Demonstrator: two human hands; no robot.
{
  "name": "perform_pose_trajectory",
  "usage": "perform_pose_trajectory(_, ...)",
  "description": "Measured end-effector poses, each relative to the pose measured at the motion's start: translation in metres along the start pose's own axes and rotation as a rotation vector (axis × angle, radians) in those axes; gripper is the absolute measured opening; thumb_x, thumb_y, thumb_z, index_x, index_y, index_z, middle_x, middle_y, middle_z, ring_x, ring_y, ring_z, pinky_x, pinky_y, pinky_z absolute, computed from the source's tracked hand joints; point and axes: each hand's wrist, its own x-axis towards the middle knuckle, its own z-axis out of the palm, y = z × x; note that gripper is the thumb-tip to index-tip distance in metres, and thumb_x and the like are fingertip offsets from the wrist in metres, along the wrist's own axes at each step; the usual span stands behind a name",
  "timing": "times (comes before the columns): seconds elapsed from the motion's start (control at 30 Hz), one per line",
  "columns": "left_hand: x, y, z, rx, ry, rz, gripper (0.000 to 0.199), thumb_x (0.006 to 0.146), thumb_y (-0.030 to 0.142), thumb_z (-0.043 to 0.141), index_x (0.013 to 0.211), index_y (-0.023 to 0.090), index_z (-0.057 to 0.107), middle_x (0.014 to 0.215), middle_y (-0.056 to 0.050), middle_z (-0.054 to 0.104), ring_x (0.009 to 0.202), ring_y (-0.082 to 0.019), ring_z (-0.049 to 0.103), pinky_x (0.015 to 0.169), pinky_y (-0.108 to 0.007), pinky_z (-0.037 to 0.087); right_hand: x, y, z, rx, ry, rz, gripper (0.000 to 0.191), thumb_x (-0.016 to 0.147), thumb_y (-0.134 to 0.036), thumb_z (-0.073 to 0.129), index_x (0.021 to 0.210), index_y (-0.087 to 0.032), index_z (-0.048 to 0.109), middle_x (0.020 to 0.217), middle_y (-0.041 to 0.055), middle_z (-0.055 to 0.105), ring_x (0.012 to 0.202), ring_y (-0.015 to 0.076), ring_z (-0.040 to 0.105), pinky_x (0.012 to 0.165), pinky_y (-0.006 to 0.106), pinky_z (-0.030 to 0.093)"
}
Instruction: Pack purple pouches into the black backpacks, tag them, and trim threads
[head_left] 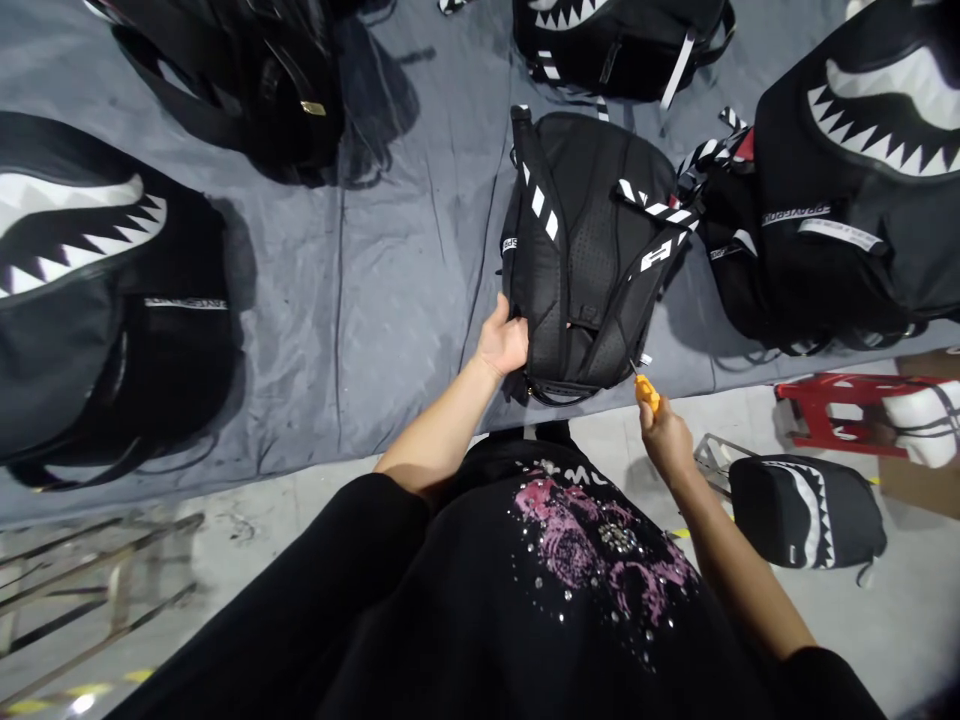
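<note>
A black backpack (592,230) lies with its strap side up on the grey cloth, its straps marked with white stripes. My left hand (504,340) is against its lower left side, the thumb apart and the other fingers partly hidden by the bag. In my right hand (666,435) is a tool with an orange handle (646,394), closed in my fingers. The tool's thin tip touches or nearly touches the backpack's lower right corner, beside a small white tag (646,359).
Shark-mouth backpacks lie at the left (75,300), the top (622,50) and the right (862,180) of the grey cloth (397,300). Another black bag (247,90) is at the upper left. Below the table edge are a red stool (840,410) and a bag (806,510).
</note>
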Motion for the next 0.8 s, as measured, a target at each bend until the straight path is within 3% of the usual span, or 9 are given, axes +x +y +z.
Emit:
perform_pose_trajectory(0.27,0.011,-0.004,-0.001,0.024,-0.031,-0.048,0.088,0.083,0.081,0.029,0.13,0.011,0.055,0.119,-0.018,0.068,0.128,-0.034,0.054,0.105,-0.053,0.046,-0.002,-0.002,0.009,0.082,-0.013,0.074,0.041,0.102,-0.044,0.029,0.118,-0.014,0.052,0.09,0.0135,0.07,0.079,0.0226,0.065,0.06,0.027,0.027)
perform_pose_trajectory(0.43,0.01,-0.003,0.0,0.011,-0.05,-0.049,0.084,0.086,0.078,0.028,0.129,0.011,0.055,0.116,-0.018,0.069,0.125,-0.034,0.057,0.103,-0.054,0.047,-0.067,0.016,0.022,0.135,-0.062,0.117,0.041,0.102,-0.044,0.028,0.115,-0.015,0.053,0.08,0.011,0.068,0.071,0.0217,0.064,0.057,0.026,0.028)
perform_pose_trajectory(0.53,0.01,-0.002,0.001,-0.002,-0.027,-0.064,0.082,0.086,0.076,0.031,0.129,0.011,0.055,0.114,-0.017,0.07,0.123,-0.034,0.058,0.101,-0.055,0.048,-0.1,0.008,0.036,0.146,-0.168,0.081,0.039,0.102,-0.044,0.029,0.114,-0.016,0.054,0.079,0.0097,0.069,0.069,0.0209,0.065,0.056,0.026,0.029)
perform_pose_trajectory(0.7,0.004,0.001,0.009,-0.008,-0.088,-0.064,0.078,0.089,0.073,0.03,0.126,0.01,0.058,0.111,-0.018,0.071,0.123,-0.034,0.058,0.103,-0.054,0.047,-0.081,-0.028,0.045,0.043,-0.277,-0.003,0.035,0.102,-0.044,0.033,0.116,-0.019,0.052,0.089,0.0099,0.072,0.082,0.0221,0.069,0.061,0.026,0.034)
perform_pose_trajectory(0.8,-0.007,0.004,0.015,0.059,-0.101,-0.089,0.065,0.092,0.066,0.036,0.117,0.012,0.062,0.108,-0.017,0.071,0.119,-0.03,0.062,0.103,-0.048,0.048,-0.065,-0.035,0.043,0.014,-0.31,-0.004,0.036,0.102,-0.045,0.031,0.117,-0.019,0.051,0.093,0.0113,0.073,0.086,0.0227,0.07,0.064,0.027,0.037)
